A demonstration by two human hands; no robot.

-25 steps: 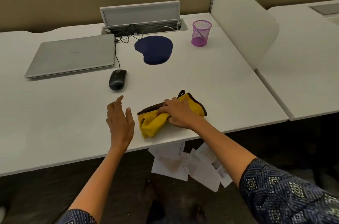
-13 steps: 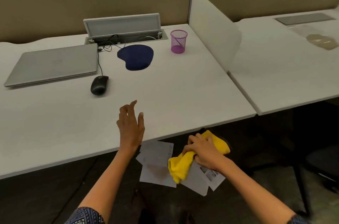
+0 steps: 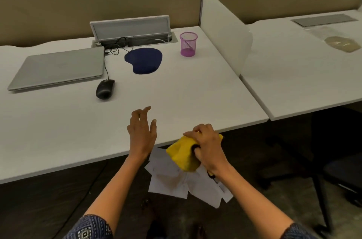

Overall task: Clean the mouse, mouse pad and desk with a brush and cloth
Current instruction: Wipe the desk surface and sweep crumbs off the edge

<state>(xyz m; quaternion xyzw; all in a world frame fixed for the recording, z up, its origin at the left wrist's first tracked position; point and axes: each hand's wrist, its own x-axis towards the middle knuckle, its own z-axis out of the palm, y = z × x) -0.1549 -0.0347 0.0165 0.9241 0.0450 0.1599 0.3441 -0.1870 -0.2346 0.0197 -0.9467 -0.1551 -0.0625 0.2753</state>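
Observation:
My right hand (image 3: 207, 146) grips a bunched yellow cloth (image 3: 183, 155) at the front edge of the white desk (image 3: 186, 97), partly off the desktop. My left hand (image 3: 142, 133) hovers over the desk near the front edge, fingers loosely spread, holding nothing. The black wired mouse (image 3: 105, 88) lies further back on the left. The dark blue mouse pad (image 3: 144, 60) lies behind it near the cable box. No brush is visible.
A shut grey laptop (image 3: 58, 67) lies at the back left. A purple mesh cup (image 3: 188, 43) stands at the back right, beside a white divider panel (image 3: 225, 29). The open cable box (image 3: 133, 33) sits at the back. Loose papers (image 3: 176, 180) lie on the floor below.
My right hand pulled the cloth off the desk's front edge and down, then lifted it back to the edge. The left hand stayed over the desk. The view shifted right.

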